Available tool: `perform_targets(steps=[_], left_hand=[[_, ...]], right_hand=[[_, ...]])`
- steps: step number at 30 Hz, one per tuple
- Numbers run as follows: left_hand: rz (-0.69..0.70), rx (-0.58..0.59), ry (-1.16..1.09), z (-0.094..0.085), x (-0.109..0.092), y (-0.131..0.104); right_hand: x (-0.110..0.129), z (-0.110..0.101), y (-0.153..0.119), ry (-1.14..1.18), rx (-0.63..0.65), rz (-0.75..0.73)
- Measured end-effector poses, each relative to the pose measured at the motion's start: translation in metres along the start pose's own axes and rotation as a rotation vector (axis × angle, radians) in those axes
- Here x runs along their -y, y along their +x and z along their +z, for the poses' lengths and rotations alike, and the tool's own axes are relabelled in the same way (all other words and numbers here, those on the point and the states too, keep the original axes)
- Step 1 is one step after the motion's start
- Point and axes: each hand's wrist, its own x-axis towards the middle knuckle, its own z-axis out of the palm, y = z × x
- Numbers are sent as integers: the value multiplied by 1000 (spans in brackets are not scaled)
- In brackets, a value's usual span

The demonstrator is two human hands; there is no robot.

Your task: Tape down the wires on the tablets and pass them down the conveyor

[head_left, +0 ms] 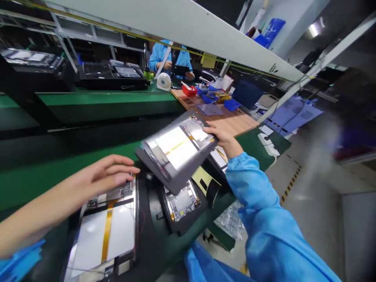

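My right hand (221,139) grips the right edge of an opened tablet (176,147) with dark foam under it, tilted above the bench. White battery panels, an orange strip and circuit boards show on its face. My left hand (113,172) has its fingers stretched out over the upper part of a larger opened device (120,231) at the lower left, holding nothing. That device has white panels and an orange ribbon. Below the raised tablet, another opened tablet (182,203) with a green-and-silver board lies on black foam.
A yellow sheet with black patches (207,184) lies near the right edge of the green bench (73,156). Behind are a wooden board (241,123), blue bins (232,104), a red bin (189,91) and a white fan (163,82). Across the bench, a person (172,58) in blue holds a dark panel.
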Motion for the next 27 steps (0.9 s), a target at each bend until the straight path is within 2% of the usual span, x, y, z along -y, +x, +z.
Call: perform_targets(steps=[2, 3, 4, 6, 8, 11, 14, 17, 19, 21, 24, 27], left_hand=[[104, 55, 264, 11, 6, -21], [161, 72, 365, 14, 8, -27], [217, 79, 441, 17, 10, -29], [295, 91, 561, 22, 9, -17], [310, 78, 681, 30, 1, 18], [154, 122, 825, 55, -13, 96], [-4, 191, 832, 88, -14, 168], [-97, 249, 757, 112, -1, 204], [-98, 254, 685, 117, 7, 211], [-58, 230, 604, 114, 8, 212], [56, 161, 453, 102, -5, 213], [209, 104, 256, 95, -31, 211]], right_hand=[[6, -33, -23, -35, 103, -8], [8, -42, -31, -60, 170, 0], [8, -46, -35, -92, 245, 16], [4, -38, -35, -168, 414, 64], [-5, -10, -25, -247, 584, 113], [-21, 47, 3, -338, 778, 134], [-28, 91, 29, -411, 881, 93], [-27, 107, 40, -503, 914, 0], [-26, 104, 38, -586, 896, -86], [-28, 99, 31, -685, 848, -182], [-40, 97, 20, -831, 734, -322], [-53, 107, 13, -930, 618, -426]])
